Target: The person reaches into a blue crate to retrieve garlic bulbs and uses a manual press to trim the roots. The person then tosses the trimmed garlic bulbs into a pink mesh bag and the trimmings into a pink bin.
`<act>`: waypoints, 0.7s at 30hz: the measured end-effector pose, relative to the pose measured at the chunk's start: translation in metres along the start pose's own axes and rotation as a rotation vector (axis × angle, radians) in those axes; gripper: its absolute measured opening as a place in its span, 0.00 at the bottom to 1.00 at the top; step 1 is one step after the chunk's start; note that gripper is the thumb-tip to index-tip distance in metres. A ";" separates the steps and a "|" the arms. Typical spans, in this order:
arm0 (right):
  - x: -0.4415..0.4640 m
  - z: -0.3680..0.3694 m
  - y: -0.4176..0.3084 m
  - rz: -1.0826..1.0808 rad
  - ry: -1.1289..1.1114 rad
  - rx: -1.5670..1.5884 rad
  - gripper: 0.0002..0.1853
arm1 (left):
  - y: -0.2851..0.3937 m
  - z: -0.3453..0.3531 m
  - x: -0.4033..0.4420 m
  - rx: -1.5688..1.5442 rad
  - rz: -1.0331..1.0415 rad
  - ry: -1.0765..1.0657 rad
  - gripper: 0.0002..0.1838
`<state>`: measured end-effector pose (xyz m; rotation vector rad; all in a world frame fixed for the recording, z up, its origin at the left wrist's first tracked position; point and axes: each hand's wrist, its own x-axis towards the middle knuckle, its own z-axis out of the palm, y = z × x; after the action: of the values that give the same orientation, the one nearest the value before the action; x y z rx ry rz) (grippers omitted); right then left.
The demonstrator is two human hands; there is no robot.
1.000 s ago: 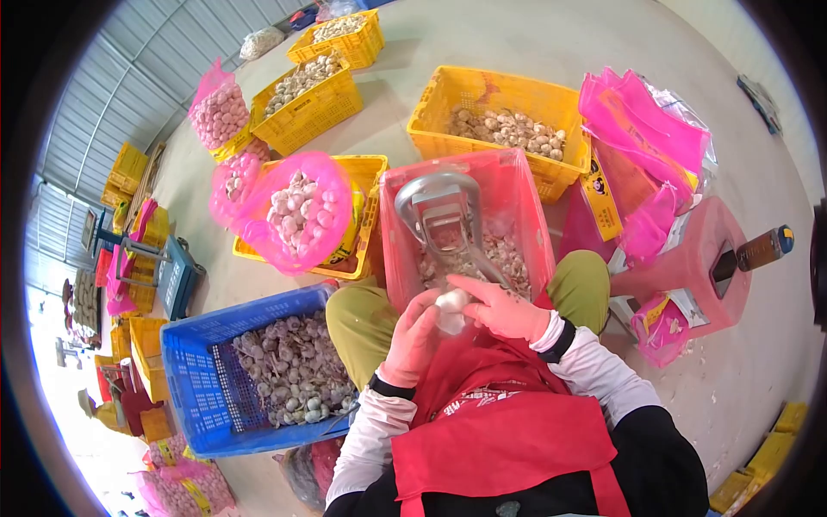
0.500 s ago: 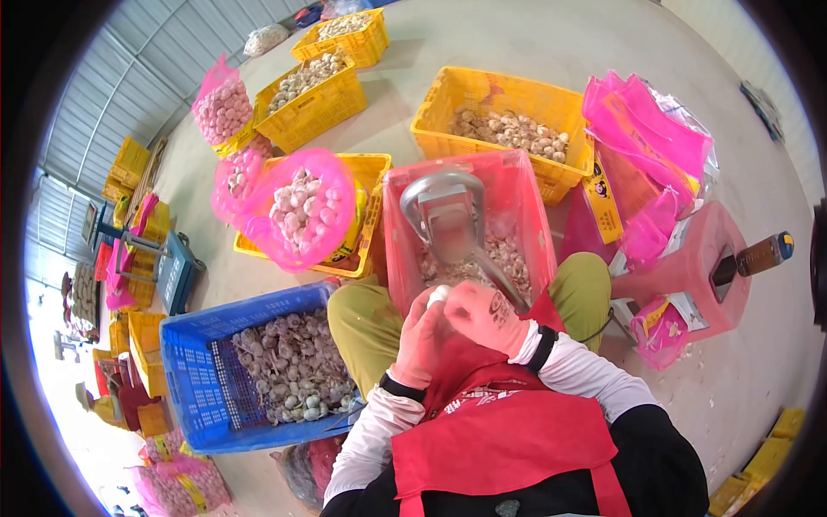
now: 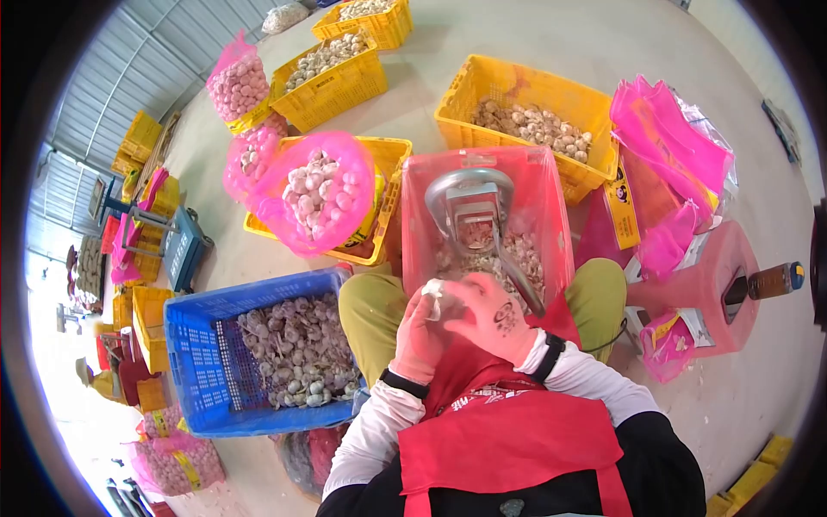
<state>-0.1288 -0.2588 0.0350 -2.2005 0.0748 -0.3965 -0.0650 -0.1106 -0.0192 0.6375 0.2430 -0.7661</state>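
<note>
My left hand (image 3: 419, 345), in a pink glove, holds a white garlic bulb (image 3: 433, 295) upright between thumb and fingers. Close on its right is my right hand (image 3: 495, 320), also gloved, its curved fingers and thumb apart and slightly blurred. Whether they touch the bulb is hard to see. Both hands are above my lap, at the near edge of a red crate (image 3: 415, 185). A grey metal device with a rounded frame and a long lever (image 3: 523, 289) stands in that crate, over garlic bits and skins (image 3: 530, 250).
To the left, a blue crate (image 3: 194, 345) contains unpeeled garlic bulbs (image 3: 297, 349). A pink mesh bag of white garlic (image 3: 314, 194) sits in a yellow crate ahead left. Another yellow crate (image 3: 461, 95) is ahead right. A pink stool (image 3: 702, 293) with a bottle (image 3: 771, 282) stands right.
My right hand has drawn slightly right from the bulb and its fingers have spread. Loose white skin now shows at the bulb. The whole view has shifted a little.
</note>
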 end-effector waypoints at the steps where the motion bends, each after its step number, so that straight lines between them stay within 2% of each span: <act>1: 0.002 0.005 0.005 0.003 0.002 0.000 0.18 | -0.002 0.001 0.002 -0.030 0.002 0.010 0.16; 3: 0.008 0.018 0.019 -0.325 0.034 -0.199 0.16 | -0.006 0.003 0.000 -0.006 0.018 0.074 0.16; 5: 0.010 0.023 0.026 -0.340 0.016 -0.168 0.14 | -0.007 -0.002 0.001 -0.053 -0.036 0.018 0.16; 7: 0.008 0.021 0.030 -0.285 -0.196 -0.087 0.04 | -0.007 -0.022 0.009 -0.058 -0.032 0.037 0.16; 8: 0.003 0.018 0.034 -0.434 -0.230 -0.052 0.04 | -0.003 -0.030 0.012 -0.075 -0.039 0.033 0.17; 9: -0.003 0.014 0.036 -0.451 -0.293 0.051 0.05 | 0.002 -0.036 0.016 -0.093 -0.044 0.029 0.19; 10: -0.009 0.010 0.037 -0.397 -0.411 0.038 0.06 | 0.009 -0.037 0.018 -0.320 -0.079 -0.323 0.21; 11: -0.015 0.006 0.038 -0.343 -0.530 0.023 0.06 | 0.014 -0.038 0.016 -0.322 -0.071 -0.322 0.21; 12: -0.020 0.007 0.042 -0.347 -0.535 0.025 0.06 | 0.021 -0.028 0.008 -0.232 -0.041 -0.154 0.20; 13: -0.024 0.009 0.047 -0.201 -0.620 -0.214 0.09 | 0.026 -0.024 0.003 -0.141 -0.013 0.015 0.20; 14: -0.026 0.012 0.052 -0.050 -0.693 -0.453 0.12 | 0.028 -0.031 0.005 -0.113 -0.034 -0.043 0.21; 15: -0.022 0.012 0.046 -0.054 -0.691 -0.452 0.12 | 0.029 -0.030 0.004 -0.110 -0.031 -0.045 0.21; 17: -0.007 0.010 0.025 -0.023 -0.143 -0.029 0.21 | 0.028 -0.022 0.001 -0.115 -0.043 -0.068 0.22; 18: 0.001 0.012 0.019 -0.018 -0.096 0.114 0.28 | 0.030 -0.018 0.000 -0.115 -0.025 -0.064 0.22; 21: 0.025 0.016 -0.003 -0.069 -0.118 0.125 0.25 | 0.039 -0.011 0.002 -0.039 -0.011 0.052 0.20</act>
<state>-0.0999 -0.2497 0.0343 -2.1017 -0.0875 -0.3006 -0.0354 -0.0838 -0.0108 0.6205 0.3084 -0.7542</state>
